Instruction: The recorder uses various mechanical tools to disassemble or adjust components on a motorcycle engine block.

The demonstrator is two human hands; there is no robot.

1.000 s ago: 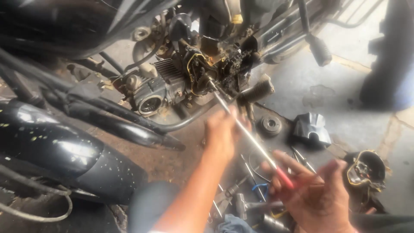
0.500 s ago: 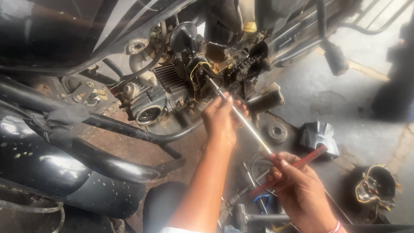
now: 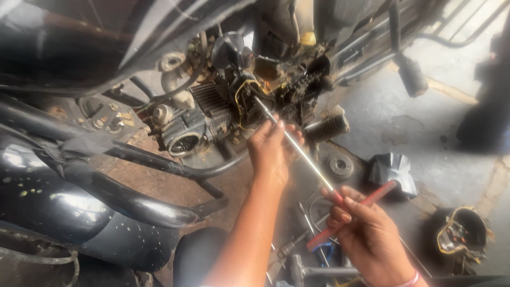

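Two hands work one long screwdriver point(image 3: 297, 146). The right hand point(image 3: 366, 234) is curled shut around its red handle point(image 3: 353, 212), low and to the right; the left hand point(image 3: 271, 151) is higher up, fingers pinching the bare steel shaft near the tip. The tool's long axis runs on a slant — handle toward the lower right, tip pointing up and left into the motorcycle engine point(image 3: 212, 114), where it meets a tangle of yellow wires point(image 3: 241, 95). Just right of the left hand juts a ribbed footpeg point(image 3: 326, 127). Below it on the concrete floor point(image 3: 425, 117) lie a round metal disc point(image 3: 340, 166) and a grey cover point(image 3: 393, 170) — well apart from the black exhaust pipe point(image 3: 127, 199) on the left.
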